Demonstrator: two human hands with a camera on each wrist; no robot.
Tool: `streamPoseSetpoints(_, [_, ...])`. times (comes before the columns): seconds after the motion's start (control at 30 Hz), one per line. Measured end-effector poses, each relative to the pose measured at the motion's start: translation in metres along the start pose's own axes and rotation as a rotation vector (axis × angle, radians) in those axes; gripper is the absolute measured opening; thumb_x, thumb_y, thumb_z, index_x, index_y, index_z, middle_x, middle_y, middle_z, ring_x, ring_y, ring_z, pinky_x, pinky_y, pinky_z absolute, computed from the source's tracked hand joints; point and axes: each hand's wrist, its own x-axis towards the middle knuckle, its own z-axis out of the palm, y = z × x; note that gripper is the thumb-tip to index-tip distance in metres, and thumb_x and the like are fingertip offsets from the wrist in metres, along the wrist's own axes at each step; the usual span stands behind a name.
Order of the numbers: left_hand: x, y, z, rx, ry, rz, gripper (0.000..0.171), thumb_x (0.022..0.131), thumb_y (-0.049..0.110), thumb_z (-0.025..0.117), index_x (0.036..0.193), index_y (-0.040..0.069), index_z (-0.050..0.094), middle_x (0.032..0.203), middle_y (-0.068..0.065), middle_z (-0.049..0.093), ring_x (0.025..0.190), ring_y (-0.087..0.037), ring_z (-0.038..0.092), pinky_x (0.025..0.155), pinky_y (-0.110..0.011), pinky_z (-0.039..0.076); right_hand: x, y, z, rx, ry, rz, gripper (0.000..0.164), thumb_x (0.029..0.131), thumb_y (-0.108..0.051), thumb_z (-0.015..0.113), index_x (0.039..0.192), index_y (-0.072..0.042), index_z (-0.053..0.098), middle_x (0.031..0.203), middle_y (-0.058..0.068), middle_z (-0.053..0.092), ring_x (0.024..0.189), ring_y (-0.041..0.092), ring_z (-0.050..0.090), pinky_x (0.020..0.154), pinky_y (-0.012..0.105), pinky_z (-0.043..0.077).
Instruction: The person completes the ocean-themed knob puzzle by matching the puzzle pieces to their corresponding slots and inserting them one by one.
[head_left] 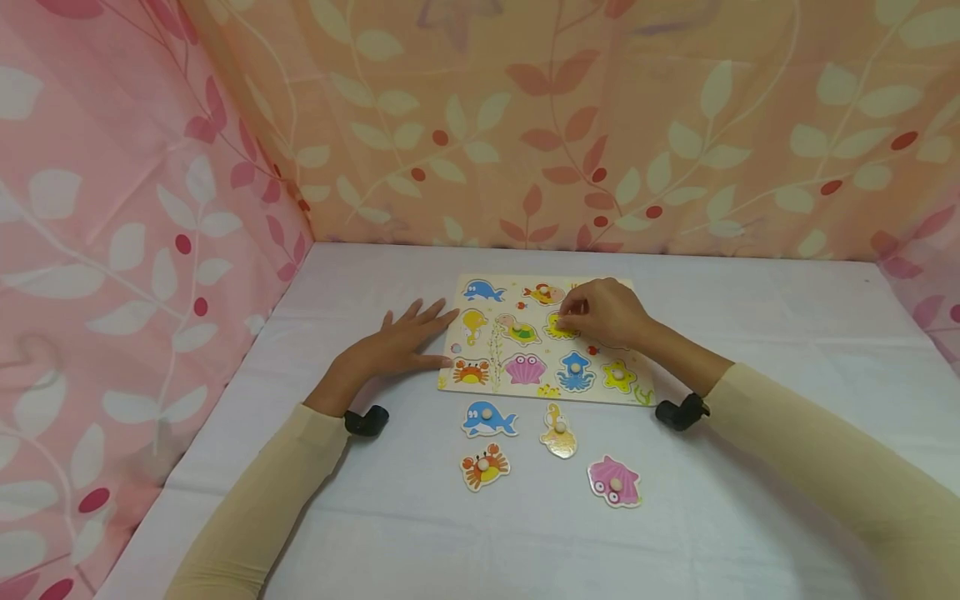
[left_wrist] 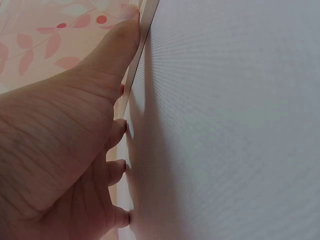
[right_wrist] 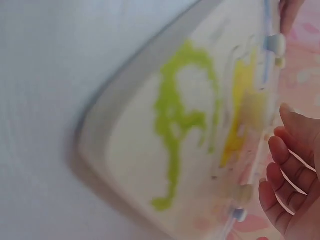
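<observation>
While pinching a yellow piece (head_left: 554, 327) with right hand (head_left: 606, 312), resting spread left hand (head_left: 397, 343) against puzzle board (head_left: 553, 348) on white-clothed worktop (head_left: 375, 508), bordered by pink and orange leaf-patterned fabric (head_left: 660, 100).

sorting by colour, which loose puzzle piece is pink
The shell piece, lowest and furthest right of the four in the head view; the whale piece is blue, the crab piece mostly orange, the seahorse piece yellowish.

Orange leafy backdrop (head_left: 637, 108) — behind | pink drape (head_left: 97, 275) — left | white-covered table (head_left: 375, 533)
</observation>
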Motion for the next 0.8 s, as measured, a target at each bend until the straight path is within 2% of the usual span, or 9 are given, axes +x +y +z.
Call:
streamPoseSetpoints(0.17, [0.0, 0.0, -0.002, 0.0, 0.002, 0.006, 0.092, 0.091, 0.066, 0.062, 0.163, 0.038, 0.013, 0.171, 0.001, 0.003, 0.156, -0.035, -0.008, 0.116, -0.071, -0.004, -0.008, -0.005, -0.009, -0.007, 0.036, -0.012, 0.018, 0.088, -0.031, 0.081, 0.098, -0.016, 0.08, 0.08, -0.001, 0.065, 0.081, 0.022, 0.052, 0.069, 0.036, 0.039])
streamPoseSetpoints(0.37, [0.0, -0.002, -0.001, -0.013, 0.001, 0.005, 0.092, 0.091, 0.067, 0.062, 0.163, 0.038, 0.014, 0.171, 0.001, 0.003, 0.156, -0.035, -0.008, 0.116, -0.07, -0.005, -0.024, -0.007, -0.015, -0.005, 0.082, -0.077, 0.017, 0.088, -0.026, 0.082, 0.098, -0.013, 0.081, 0.084, -0.002, 0.071, 0.081, 0.02, 0.053, 0.07, 0.035, 0.042])
streamPoseSetpoints(0.8, [-0.001, -0.001, 0.001, -0.021, 0.007, 0.009, 0.092, 0.09, 0.067, 0.062, 0.163, 0.037, 0.015, 0.171, 0.001, 0.004, 0.156, -0.035, -0.008, 0.116, -0.07, -0.006, -0.077, -0.011, -0.021, 0.062, 0.06, -0.095, 0.013, 0.089, -0.028, 0.081, 0.098, -0.018, 0.081, 0.088, -0.008, 0.071, 0.082, 0.016, 0.056, 0.072, 0.034, 0.049])
